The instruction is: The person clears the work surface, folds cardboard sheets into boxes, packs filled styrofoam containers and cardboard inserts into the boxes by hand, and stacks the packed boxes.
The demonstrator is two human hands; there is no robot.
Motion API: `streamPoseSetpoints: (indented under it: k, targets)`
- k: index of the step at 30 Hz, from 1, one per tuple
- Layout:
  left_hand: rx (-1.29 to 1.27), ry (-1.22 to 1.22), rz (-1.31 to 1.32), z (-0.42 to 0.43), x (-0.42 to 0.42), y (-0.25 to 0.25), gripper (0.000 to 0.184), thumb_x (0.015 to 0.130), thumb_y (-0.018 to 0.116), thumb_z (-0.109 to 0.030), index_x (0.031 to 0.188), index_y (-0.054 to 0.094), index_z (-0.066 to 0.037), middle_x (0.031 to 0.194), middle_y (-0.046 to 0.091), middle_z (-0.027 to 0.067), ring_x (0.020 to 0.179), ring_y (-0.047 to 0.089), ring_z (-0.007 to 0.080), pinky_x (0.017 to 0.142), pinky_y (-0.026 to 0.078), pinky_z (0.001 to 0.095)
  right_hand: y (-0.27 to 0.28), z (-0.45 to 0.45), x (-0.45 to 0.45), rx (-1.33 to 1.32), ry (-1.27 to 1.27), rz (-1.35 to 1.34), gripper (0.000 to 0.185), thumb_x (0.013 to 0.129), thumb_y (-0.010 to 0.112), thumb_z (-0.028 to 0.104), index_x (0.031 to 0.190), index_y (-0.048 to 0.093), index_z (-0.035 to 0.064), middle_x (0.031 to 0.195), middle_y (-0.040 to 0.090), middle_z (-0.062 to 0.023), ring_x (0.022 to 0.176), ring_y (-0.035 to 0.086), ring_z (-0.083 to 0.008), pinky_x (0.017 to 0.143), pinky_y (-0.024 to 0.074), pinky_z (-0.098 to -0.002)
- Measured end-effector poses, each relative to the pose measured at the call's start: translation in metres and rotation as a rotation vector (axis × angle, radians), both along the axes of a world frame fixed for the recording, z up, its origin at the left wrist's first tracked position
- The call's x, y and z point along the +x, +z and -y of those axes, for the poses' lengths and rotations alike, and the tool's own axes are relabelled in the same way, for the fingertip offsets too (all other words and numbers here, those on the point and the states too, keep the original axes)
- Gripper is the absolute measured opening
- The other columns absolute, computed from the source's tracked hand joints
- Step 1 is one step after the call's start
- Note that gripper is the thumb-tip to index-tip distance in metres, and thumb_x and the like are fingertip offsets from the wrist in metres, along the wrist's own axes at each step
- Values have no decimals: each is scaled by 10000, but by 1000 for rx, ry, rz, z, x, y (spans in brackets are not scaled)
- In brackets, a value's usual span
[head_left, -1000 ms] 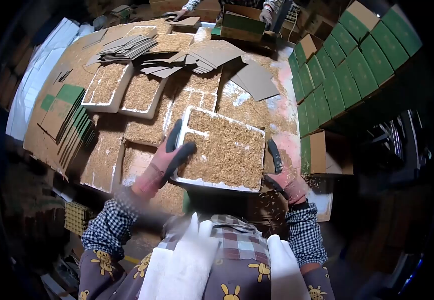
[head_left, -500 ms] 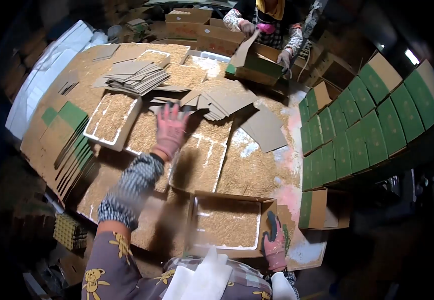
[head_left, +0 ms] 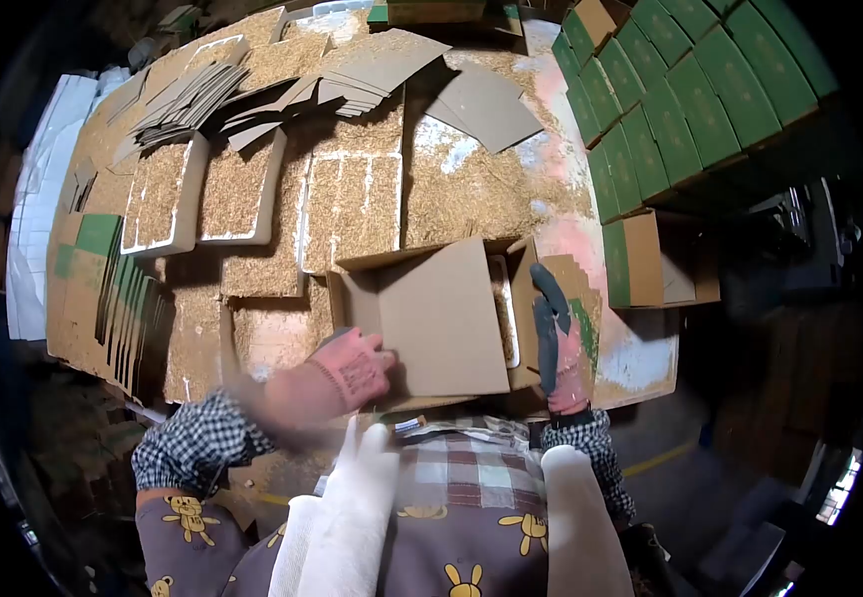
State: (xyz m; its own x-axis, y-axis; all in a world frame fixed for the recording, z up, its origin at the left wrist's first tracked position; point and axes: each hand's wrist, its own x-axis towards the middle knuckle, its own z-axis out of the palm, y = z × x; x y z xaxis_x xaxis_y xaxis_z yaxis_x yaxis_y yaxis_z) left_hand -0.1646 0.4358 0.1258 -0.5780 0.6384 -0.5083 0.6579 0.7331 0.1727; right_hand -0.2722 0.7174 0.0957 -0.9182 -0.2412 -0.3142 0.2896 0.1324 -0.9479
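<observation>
In front of me is an open cardboard box [head_left: 523,284], with a flat cardboard sheet [head_left: 441,318] tilted inside it. Part of a white foam tray [head_left: 512,333] with brown husk shows beyond the sheet's right edge. My left hand [head_left: 354,366], in a pink glove, is closed at the sheet's lower left edge, gripping it. At the box's right wall is my right hand [head_left: 559,343], gloved in pink and dark grey, its fingers extended along the outer side.
Husk-filled foam trays [head_left: 158,194] and loose cardboard sheets [head_left: 382,70] cover the table's far side. Green boxes [head_left: 685,124] are stacked at the right, above an open box [head_left: 640,261]. Folded cartons [head_left: 103,298] lie at the left.
My left hand has come back from the far cardboard pile to the box, bringing a sheet that now covers most of the tray. My right hand remains beside the box. The view has shifted.
</observation>
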Motion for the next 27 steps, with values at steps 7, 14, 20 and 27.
streamPoseSetpoints:
  k: [7, 14, 20, 27]
  targets:
    - [252, 400, -152, -58, -19, 6, 528, 740, 717, -314, 1245, 593, -224, 1364, 455, 98, 1305, 387, 291, 1036, 348, 535, -29, -5, -1, 28, 30, -288, 418, 974, 499, 178, 1370, 473, 48, 1341, 528, -74, 1209, 473, -144, 1023, 351, -284]
    - [159, 584, -44, -85, -33, -37, 711, 706, 772, -294, 1357, 490, -239, 1498, 287, 111, 1382, 210, 438, 1014, 275, 691, -56, -10, -1, 178, -40, -369, 442, 914, 550, 89, 1346, 475, 31, 1226, 583, -181, 1116, 559, -278, 978, 417, -360]
    - [1040, 1097, -467, -41, -9, 7, 413, 786, 607, -27, 1199, 596, -39, 1345, 520, 158, 1207, 530, 248, 982, 448, 352, -37, -18, -9, -521, -38, -5, 486, 943, 572, 265, 1333, 477, -10, 1259, 581, -136, 1101, 579, -219, 929, 478, -334]
    - [1181, 1700, 100, -12, 26, -156, 450, 963, 529, -270, 1303, 449, 14, 1199, 539, 154, 1014, 573, 242, 864, 491, 345, -119, 14, -14, 472, 299, -136, 986, 676, 778, 527, 1471, 321, 165, 1482, 327, -194, 1376, 301, -353, 1110, 295, -436]
